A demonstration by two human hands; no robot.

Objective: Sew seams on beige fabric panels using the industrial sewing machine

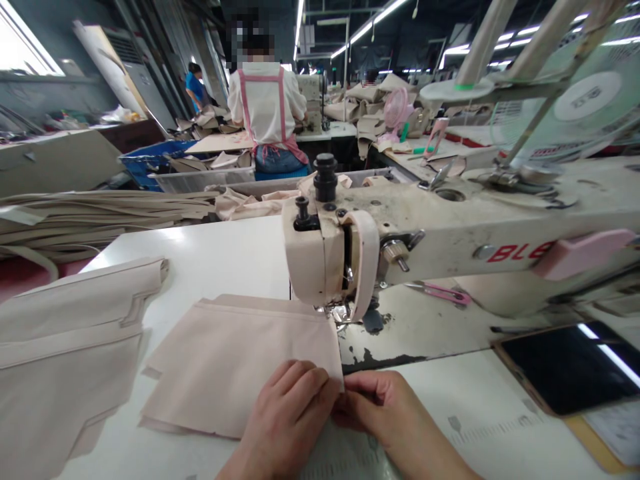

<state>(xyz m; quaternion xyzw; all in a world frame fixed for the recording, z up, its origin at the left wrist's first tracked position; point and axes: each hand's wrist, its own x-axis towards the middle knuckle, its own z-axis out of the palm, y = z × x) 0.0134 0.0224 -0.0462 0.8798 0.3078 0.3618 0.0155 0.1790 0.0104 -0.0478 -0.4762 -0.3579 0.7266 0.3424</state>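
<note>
A pale pink folded fabric piece [235, 360] lies flat on the white table under the head of a cream sewing machine [330, 260]. My left hand [287, 417] rests on the near right part of the fabric, fingers pressed together on it. My right hand [383, 407] pinches the fabric's near right corner just in front of the presser foot [340, 312].
A stack of similar beige pieces [65, 340] lies at the left. Pink scissors [443, 293] and a dark phone [570, 367] sit on the machine bed at the right. Another person [267, 113] in a pink apron works at a station ahead; a fan [575, 100] stands right.
</note>
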